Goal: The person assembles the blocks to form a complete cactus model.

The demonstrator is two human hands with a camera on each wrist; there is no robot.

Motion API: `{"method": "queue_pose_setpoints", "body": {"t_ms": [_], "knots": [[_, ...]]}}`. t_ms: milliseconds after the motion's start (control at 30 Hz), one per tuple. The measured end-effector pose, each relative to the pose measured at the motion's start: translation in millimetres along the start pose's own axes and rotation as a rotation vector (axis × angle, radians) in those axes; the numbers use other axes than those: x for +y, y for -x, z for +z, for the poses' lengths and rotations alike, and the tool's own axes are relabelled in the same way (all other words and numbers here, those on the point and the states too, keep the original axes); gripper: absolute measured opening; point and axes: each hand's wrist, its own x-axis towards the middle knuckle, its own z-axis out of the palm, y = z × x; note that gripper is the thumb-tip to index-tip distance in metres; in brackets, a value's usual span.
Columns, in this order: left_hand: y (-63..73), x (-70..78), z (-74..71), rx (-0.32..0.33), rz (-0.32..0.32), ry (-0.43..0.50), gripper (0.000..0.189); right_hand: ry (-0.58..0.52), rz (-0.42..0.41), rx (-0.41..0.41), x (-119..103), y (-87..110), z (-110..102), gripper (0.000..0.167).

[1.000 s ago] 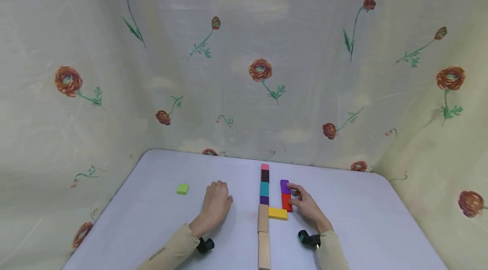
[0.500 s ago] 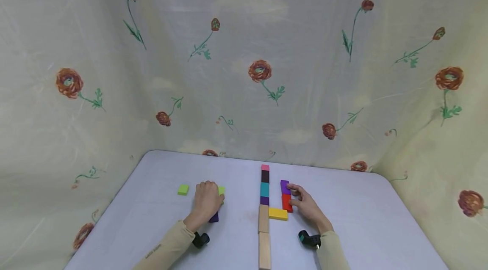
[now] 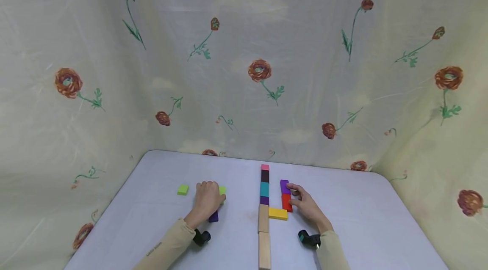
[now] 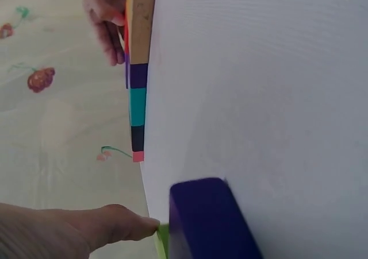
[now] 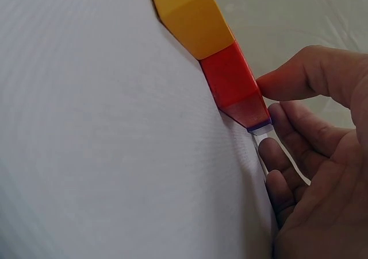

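My left hand (image 3: pixel 207 199), fingers curled over, pinches a lime green block (image 3: pixel 222 191). A dark purple block (image 4: pixel 210 219) lies beside it, partly under the hand in the head view. In the left wrist view the thumb (image 4: pixel 118 223) presses the green block's side; the other fingers are hidden. My right hand (image 3: pixel 308 208) rests with relaxed fingers along a short column, its thumb (image 5: pixel 299 78) touching the red block (image 5: pixel 230 78) and its index finger at the violet block (image 3: pixel 284 186). A yellow block (image 3: pixel 278 213) adjoins the red one.
Down the middle runs a line of blocks: pink (image 3: pixel 264 167), dark brown (image 3: pixel 264 176), teal (image 3: pixel 264 189), dark purple (image 3: pixel 264 200) and two plain wood ones (image 3: pixel 263 219). A loose green block (image 3: pixel 183 189) lies left on the white table (image 3: pixel 152 206). A flowered curtain (image 3: pixel 305 92) encloses it.
My left hand has shifted left, and a green block and a dark purple block now show around it. It then moves slightly right with the green block. The right hand stays put.
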Motion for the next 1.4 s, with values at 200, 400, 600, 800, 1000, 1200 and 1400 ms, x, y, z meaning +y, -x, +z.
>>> {"method": "queue_pose_setpoints", "body": {"t_ms": [200, 400, 600, 800, 1000, 1200, 1400], "knots": [[-1.9, 1.5, 1.1, -0.034, 0.077, 0.002, 0.023, -0.005, -0.007, -0.005, 2, -1.0, 0, 0.055], [-6.1, -0.7, 3.0, -0.092, 0.18, 0.07, 0.021, -0.012, 0.0, -0.004, 2, 0.2, -1, 0.055], [-8.3, -3.1, 3.6, -0.127, 0.189, 0.127, 0.023, -0.007, -0.013, -0.007, 1, 0.6, -1, 0.055], [-10.7, -4.5, 6.5, -0.143, 0.192, 0.139, 0.022, -0.009, -0.016, -0.005, 2, -0.1, -1, 0.054], [-15.2, -1.5, 12.8, -0.16, 0.206, 0.155, 0.023, -0.008, -0.019, -0.007, 2, -0.2, -1, 0.054], [-22.0, 8.4, 16.3, -0.188, 0.24, 0.172, 0.023, -0.009, -0.013, -0.005, 1, 0.6, -1, 0.055], [-27.3, 18.4, 17.5, -0.212, 0.288, 0.198, 0.022, -0.008, -0.007, -0.004, 1, 0.3, 0, 0.055]]}}
